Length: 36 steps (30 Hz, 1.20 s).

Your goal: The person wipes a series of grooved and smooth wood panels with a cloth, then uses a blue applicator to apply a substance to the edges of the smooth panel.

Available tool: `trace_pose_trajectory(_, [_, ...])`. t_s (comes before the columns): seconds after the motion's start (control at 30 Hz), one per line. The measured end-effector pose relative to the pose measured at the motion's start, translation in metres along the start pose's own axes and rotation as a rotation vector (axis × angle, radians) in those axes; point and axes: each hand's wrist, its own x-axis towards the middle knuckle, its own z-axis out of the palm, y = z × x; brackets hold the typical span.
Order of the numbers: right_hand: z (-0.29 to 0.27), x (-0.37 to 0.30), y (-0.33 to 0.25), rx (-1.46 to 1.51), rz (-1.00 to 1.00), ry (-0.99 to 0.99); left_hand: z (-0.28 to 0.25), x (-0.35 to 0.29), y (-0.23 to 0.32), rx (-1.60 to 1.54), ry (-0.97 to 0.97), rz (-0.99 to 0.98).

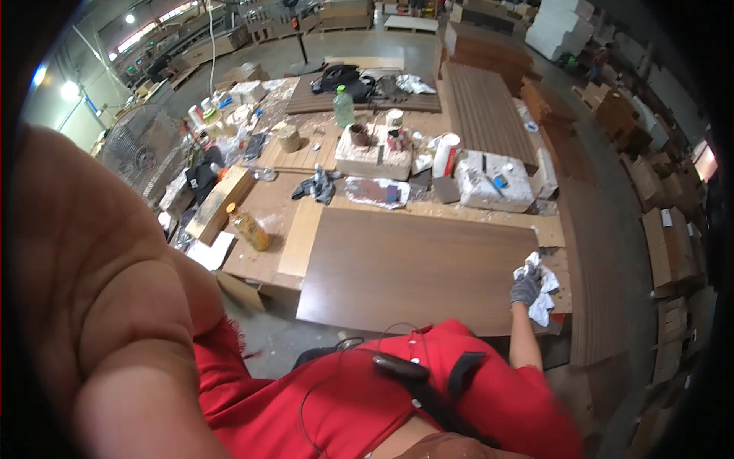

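One hand raised, gloved hand clutching cloth

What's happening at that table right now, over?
Left hand up close, blocking view's left side. Gloved right hand holding white cloth at right end of brown panel. Orange-capped bottle standing left of panel.

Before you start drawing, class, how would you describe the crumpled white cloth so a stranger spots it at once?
Find the broad, smooth brown panel in the middle of the picture. At its right end, the grey-gloved right hand grips the crumpled white cloth. Limp folds spill out past the hand, unlike the stiff white block beyond the panel's far edge.
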Motion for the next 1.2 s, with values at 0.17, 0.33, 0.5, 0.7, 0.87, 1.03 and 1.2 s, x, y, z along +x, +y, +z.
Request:
trace_pose_trajectory(0.17, [-0.012, -0.007, 0.004, 0.148, -0.002, 0.036, -0.006, -0.006, 0.018, 0.080, 0.033, -0.025])
trace_pose_trajectory(0.33, [-0.024, -0.011, 0.000, 0.143, 0.056, -0.040, -0.019, -0.063, 0.002, 0.298, 0.204, -0.279])
trace_pose_trajectory(0.5, [-0.016, -0.013, 0.006, 0.189, 0.024, 0.016, 0.014, -0.248, -0.018, 0.258, 0.327, -1.483])
trace_pose_trajectory(0.7, [0.015, 0.003, 0.013, 0.082, -0.014, 0.042, 0.068, -0.513, 0.064, 0.635, -0.540, -1.516])
trace_pose_trajectory(0.87, [0.016, 0.003, 0.008, 0.032, -0.061, 0.039, 0.082, -0.527, 0.107, 0.772, -0.846, -1.619])
trace_pose_trajectory(1.03, [0.036, -0.006, -0.014, 0.386, -0.191, 0.052, 0.096, -0.512, 0.091, 0.712, -0.803, -1.670])
trace_pose_trajectory(1.2, [-0.015, -0.102, -0.210, 0.625, -0.644, -0.310, 0.088, -0.511, 0.098, 0.759, -0.887, -1.673])
